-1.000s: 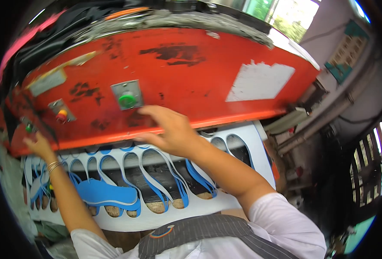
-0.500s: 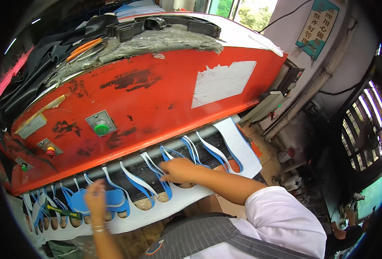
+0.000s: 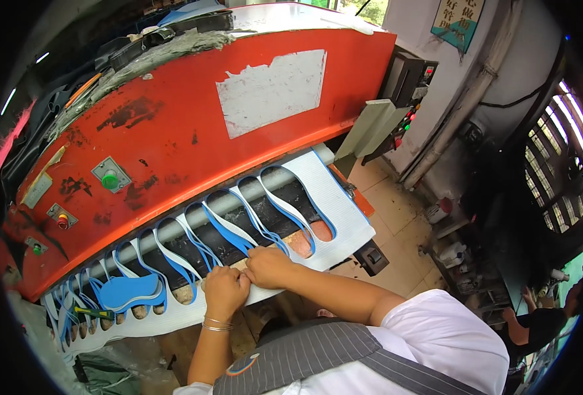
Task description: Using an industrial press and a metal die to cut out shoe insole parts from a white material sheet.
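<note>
A long white-and-blue foam sheet (image 3: pixel 354 234) with a row of sole-shaped cut-outs hangs over the front of a red machine, its thin strips looping up over a grey roller. My left hand (image 3: pixel 224 289) is closed on the near border of this sheet. Right beside it, almost touching, my right hand (image 3: pixel 270 268) is closed on the same border; the fingertips of both are partly hidden. Left of my hands, a small stack of blue sole-shaped foam pieces (image 3: pixel 130 289) lies on the sheet. Next to the stack rests a tool with a green and yellow handle (image 3: pixel 94 313).
The red machine (image 3: pixel 179 155) stands across the far side, with a green button (image 3: pixel 110 181) and a red knob (image 3: pixel 63 222) on its front. A control box (image 3: pixel 407 85) juts out at its right end. Another person (image 3: pixel 542 316) is at the far right.
My left hand has moved right from near the blue pieces to the sheet's border. My right hand has come down from the strips to meet it. The view has shifted right.
</note>
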Demonstrator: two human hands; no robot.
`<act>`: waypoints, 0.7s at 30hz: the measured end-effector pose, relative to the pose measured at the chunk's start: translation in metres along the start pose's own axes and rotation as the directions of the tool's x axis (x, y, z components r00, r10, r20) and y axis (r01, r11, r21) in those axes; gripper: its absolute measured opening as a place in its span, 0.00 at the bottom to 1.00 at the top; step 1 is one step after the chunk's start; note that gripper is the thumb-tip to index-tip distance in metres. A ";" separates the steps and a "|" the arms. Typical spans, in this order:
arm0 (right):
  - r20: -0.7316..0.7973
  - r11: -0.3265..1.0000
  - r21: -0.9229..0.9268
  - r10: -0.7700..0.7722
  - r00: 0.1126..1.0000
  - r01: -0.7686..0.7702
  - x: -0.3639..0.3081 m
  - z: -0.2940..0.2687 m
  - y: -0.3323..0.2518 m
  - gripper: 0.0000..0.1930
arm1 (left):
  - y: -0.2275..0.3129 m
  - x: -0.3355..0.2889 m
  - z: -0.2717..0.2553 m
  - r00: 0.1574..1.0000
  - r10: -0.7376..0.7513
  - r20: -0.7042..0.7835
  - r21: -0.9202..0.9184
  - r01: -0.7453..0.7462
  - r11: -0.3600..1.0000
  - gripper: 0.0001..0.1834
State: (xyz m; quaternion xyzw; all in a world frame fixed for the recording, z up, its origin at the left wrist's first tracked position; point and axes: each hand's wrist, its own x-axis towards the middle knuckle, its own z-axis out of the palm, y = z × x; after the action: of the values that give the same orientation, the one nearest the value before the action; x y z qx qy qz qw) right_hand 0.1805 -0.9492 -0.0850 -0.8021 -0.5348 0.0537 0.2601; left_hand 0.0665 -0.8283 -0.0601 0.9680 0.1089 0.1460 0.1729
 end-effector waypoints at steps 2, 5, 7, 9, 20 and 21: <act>0.020 1.000 0.013 -0.014 1.000 0.014 -0.003 -0.004 0.004 0.16 | 0.006 0.000 0.002 1.000 -0.027 0.013 0.015 0.027 1.000 0.13; 0.228 0.999 0.050 0.005 0.974 -0.017 -0.021 -0.010 0.001 0.15 | 0.007 -0.012 0.002 0.986 -0.038 0.160 0.012 0.036 0.999 0.17; 0.243 0.934 0.354 -0.144 0.959 0.050 -0.038 -0.044 0.006 0.13 | 0.020 -0.018 -0.018 0.927 -0.061 0.370 0.020 0.058 0.998 0.20; -0.040 0.807 0.519 -0.306 0.951 0.281 -0.036 -0.072 0.031 0.10 | 0.041 -0.008 -0.044 0.693 -0.138 0.708 0.048 0.148 0.988 0.28; -0.044 0.890 0.064 -0.449 0.892 0.451 -0.004 -0.026 0.137 0.08 | 0.030 0.058 0.075 0.997 0.050 -0.055 -0.194 -0.060 0.979 0.10; -0.063 0.860 0.142 -0.486 0.872 0.490 -0.009 -0.027 0.142 0.08 | 0.030 0.055 0.077 0.997 0.080 -0.009 -0.195 -0.081 0.977 0.10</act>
State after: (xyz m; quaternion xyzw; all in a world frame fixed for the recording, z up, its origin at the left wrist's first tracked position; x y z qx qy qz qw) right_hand 0.3042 -1.0077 -0.1311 -0.6187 -0.7113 0.0170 0.3330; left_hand 0.1472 -0.8643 -0.1046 0.9498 0.0548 0.1636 0.2609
